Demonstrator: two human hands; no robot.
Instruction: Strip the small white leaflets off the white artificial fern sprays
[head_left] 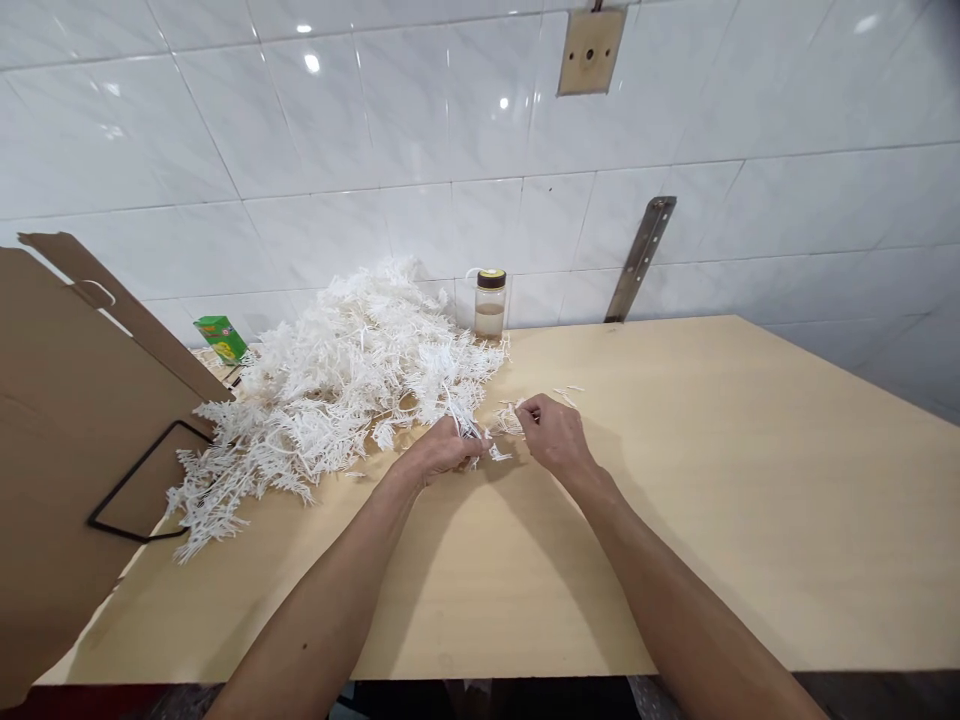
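A large heap of white, feathery plastic sprigs covers the left half of the table. At its right edge my left hand is closed around a white branched sprig, whose thin twigs stick out above and to the right of the fingers. Just to the right, my right hand is pinched together, thumb against fingers; whatever may be between the fingertips is too small to name. Several small loose white pieces lie on the table beside the right fingertips, with a few more slivers behind that hand.
A cardboard box stands at the left, with a black wire frame against it. Behind the heap are a green carton and a lidded bottle. A metal bracket leans on the tiled wall above the wooden table.
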